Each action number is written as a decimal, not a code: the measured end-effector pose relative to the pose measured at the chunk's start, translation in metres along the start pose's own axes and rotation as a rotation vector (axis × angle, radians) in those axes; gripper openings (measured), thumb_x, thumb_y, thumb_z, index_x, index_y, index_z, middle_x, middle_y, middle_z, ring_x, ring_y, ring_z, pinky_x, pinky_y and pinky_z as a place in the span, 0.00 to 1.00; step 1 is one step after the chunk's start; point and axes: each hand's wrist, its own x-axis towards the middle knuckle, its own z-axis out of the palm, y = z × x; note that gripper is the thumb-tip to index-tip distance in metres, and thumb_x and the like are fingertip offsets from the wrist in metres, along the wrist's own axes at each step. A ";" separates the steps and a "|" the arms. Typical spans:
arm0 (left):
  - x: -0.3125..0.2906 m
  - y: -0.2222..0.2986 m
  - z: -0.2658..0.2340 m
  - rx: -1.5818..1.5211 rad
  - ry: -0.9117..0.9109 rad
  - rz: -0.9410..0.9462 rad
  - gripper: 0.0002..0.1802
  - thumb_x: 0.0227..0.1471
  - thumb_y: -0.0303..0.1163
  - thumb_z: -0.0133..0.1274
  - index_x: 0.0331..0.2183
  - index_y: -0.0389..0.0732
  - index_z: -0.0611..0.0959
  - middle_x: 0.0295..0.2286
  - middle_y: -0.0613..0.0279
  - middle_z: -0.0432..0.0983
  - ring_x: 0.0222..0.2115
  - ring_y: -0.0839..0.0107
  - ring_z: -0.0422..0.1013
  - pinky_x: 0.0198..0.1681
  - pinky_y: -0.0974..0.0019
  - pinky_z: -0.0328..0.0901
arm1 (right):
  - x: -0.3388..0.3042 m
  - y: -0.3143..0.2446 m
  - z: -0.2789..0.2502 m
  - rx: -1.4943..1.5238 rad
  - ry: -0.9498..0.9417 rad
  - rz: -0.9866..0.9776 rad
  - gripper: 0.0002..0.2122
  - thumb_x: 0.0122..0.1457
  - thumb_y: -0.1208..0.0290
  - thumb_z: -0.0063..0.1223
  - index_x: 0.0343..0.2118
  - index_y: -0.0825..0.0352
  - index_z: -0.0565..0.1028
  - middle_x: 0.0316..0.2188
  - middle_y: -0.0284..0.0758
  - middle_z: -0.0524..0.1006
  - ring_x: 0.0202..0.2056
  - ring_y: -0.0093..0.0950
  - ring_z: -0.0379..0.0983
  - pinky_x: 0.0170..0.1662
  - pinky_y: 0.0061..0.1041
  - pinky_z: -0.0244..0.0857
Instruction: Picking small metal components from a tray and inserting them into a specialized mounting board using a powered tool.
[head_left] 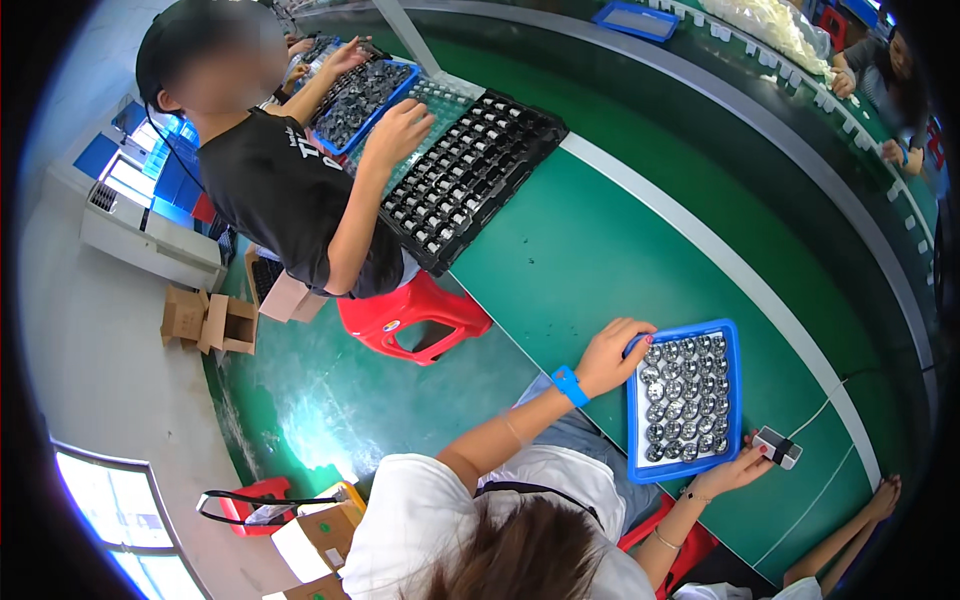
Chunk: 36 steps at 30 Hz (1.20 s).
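Tray: blue, rectangular, looks like smooth plastic with a raised rim and a white base; in it, silvery domed pieces, round and glossy, set in close rows; beside it, a small box, pale with a dark band, a thin white cord near it. Surface: green counter, matte, pale strip along the far edge; farther up, a black compartment tray with rows of small parts, near a co-worker in a black top; red stool and cardboard boxes on a shiny green floor. Tray lies between the hands; left fingers bent over its upper-left corner, grip cannot be told; right fingers curled beside its lower-right corner, against the small box; cannot tell whether they pinch it.
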 end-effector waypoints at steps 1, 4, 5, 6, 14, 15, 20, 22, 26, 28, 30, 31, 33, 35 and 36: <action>0.000 -0.001 0.000 0.005 0.007 -0.004 0.08 0.53 0.27 0.49 0.36 0.37 0.78 0.28 0.55 0.73 0.30 0.60 0.69 0.35 0.62 0.63 | 0.001 -0.002 0.001 -0.011 -0.007 -0.004 0.17 0.66 0.64 0.37 0.51 0.73 0.62 0.37 0.38 0.71 0.35 0.24 0.64 0.41 0.24 0.59; 0.000 -0.001 0.004 -0.021 0.035 0.053 0.08 0.53 0.27 0.49 0.36 0.38 0.78 0.29 0.55 0.72 0.30 0.60 0.68 0.35 0.63 0.63 | 0.010 0.001 -0.007 -0.045 -0.027 0.019 0.18 0.66 0.65 0.37 0.53 0.73 0.60 0.41 0.40 0.70 0.39 0.26 0.65 0.44 0.25 0.60; -0.001 -0.001 0.002 -0.014 0.046 0.052 0.08 0.53 0.27 0.49 0.36 0.38 0.78 0.29 0.55 0.72 0.30 0.60 0.68 0.35 0.63 0.63 | 0.016 0.003 -0.007 -0.066 -0.038 0.042 0.19 0.66 0.66 0.36 0.55 0.73 0.58 0.45 0.43 0.69 0.41 0.28 0.65 0.46 0.27 0.60; -0.001 0.002 0.002 -0.016 0.029 0.037 0.08 0.53 0.27 0.49 0.36 0.38 0.78 0.28 0.55 0.72 0.30 0.60 0.68 0.34 0.62 0.63 | 0.020 0.003 -0.005 -0.036 -0.040 0.027 0.19 0.66 0.66 0.36 0.55 0.73 0.58 0.45 0.43 0.69 0.41 0.28 0.65 0.47 0.27 0.60; -0.007 0.008 -0.008 0.019 -0.001 -0.026 0.08 0.54 0.30 0.49 0.36 0.39 0.78 0.27 0.56 0.71 0.27 0.62 0.68 0.33 0.63 0.63 | 0.049 0.006 0.010 -0.120 -0.184 0.034 0.20 0.66 0.66 0.38 0.55 0.73 0.58 0.43 0.42 0.69 0.40 0.27 0.66 0.47 0.26 0.59; -0.007 0.011 -0.010 0.019 0.005 -0.027 0.08 0.54 0.30 0.49 0.36 0.39 0.78 0.27 0.56 0.71 0.27 0.62 0.68 0.33 0.63 0.63 | 0.054 0.009 0.012 -0.067 -0.220 0.029 0.20 0.66 0.66 0.39 0.55 0.73 0.58 0.42 0.42 0.70 0.40 0.27 0.66 0.47 0.26 0.60; -0.010 0.024 -0.017 0.062 -0.021 -0.139 0.08 0.56 0.35 0.47 0.35 0.42 0.77 0.23 0.58 0.71 0.25 0.60 0.69 0.30 0.60 0.63 | 0.068 0.005 0.023 -0.003 -0.333 0.007 0.19 0.66 0.66 0.40 0.54 0.73 0.60 0.42 0.41 0.71 0.40 0.24 0.67 0.45 0.23 0.61; -0.009 0.028 -0.020 0.077 -0.032 -0.164 0.09 0.57 0.35 0.46 0.35 0.42 0.77 0.22 0.58 0.71 0.24 0.59 0.69 0.29 0.59 0.63 | 0.074 0.001 0.026 -0.113 -0.367 -0.012 0.19 0.65 0.66 0.43 0.53 0.73 0.62 0.43 0.40 0.71 0.42 0.24 0.67 0.47 0.23 0.61; -0.003 0.030 -0.023 0.133 -0.070 -0.171 0.08 0.55 0.36 0.48 0.33 0.43 0.78 0.22 0.57 0.71 0.26 0.57 0.70 0.30 0.58 0.64 | 0.075 -0.010 0.024 -0.134 -0.387 -0.005 0.18 0.62 0.70 0.46 0.52 0.74 0.64 0.43 0.39 0.72 0.42 0.24 0.68 0.47 0.24 0.60; 0.001 0.022 -0.024 0.215 -0.019 -0.049 0.07 0.52 0.33 0.51 0.32 0.41 0.79 0.24 0.55 0.73 0.28 0.56 0.70 0.32 0.58 0.65 | 0.068 -0.003 0.017 -0.176 -0.337 0.025 0.15 0.61 0.73 0.47 0.49 0.73 0.66 0.41 0.37 0.73 0.40 0.24 0.68 0.46 0.24 0.61; 0.015 0.017 -0.026 0.253 0.031 0.055 0.05 0.48 0.28 0.53 0.30 0.39 0.80 0.26 0.54 0.73 0.29 0.56 0.70 0.34 0.59 0.64 | 0.070 0.018 0.012 -0.196 -0.336 0.029 0.09 0.58 0.75 0.49 0.42 0.69 0.70 0.36 0.33 0.74 0.36 0.20 0.68 0.41 0.20 0.62; 0.021 0.018 -0.025 0.263 0.019 0.092 0.04 0.47 0.26 0.54 0.29 0.39 0.80 0.27 0.55 0.73 0.30 0.56 0.69 0.35 0.59 0.64 | 0.062 0.023 0.018 -0.137 -0.281 0.071 0.10 0.57 0.76 0.49 0.42 0.69 0.70 0.36 0.33 0.74 0.36 0.19 0.67 0.40 0.19 0.61; 0.035 0.031 -0.015 0.239 -0.046 0.155 0.06 0.44 0.23 0.55 0.29 0.40 0.81 0.28 0.57 0.73 0.31 0.58 0.68 0.35 0.60 0.63 | 0.051 0.024 0.028 0.033 -0.281 0.088 0.14 0.59 0.77 0.49 0.48 0.70 0.68 0.40 0.34 0.73 0.40 0.22 0.68 0.44 0.21 0.62; 0.047 0.040 0.006 0.172 -0.187 0.223 0.06 0.43 0.23 0.57 0.29 0.40 0.81 0.29 0.59 0.73 0.31 0.61 0.67 0.35 0.62 0.63 | 0.043 0.019 0.025 0.195 -0.338 0.113 0.19 0.59 0.80 0.47 0.54 0.73 0.62 0.49 0.39 0.69 0.49 0.28 0.67 0.53 0.26 0.60; 0.052 0.043 0.019 0.155 -0.268 0.289 0.06 0.42 0.25 0.59 0.28 0.41 0.81 0.28 0.61 0.71 0.30 0.63 0.66 0.34 0.64 0.62 | 0.039 0.017 0.020 0.164 -0.314 0.140 0.20 0.59 0.79 0.48 0.55 0.74 0.62 0.51 0.41 0.68 0.51 0.31 0.67 0.55 0.29 0.59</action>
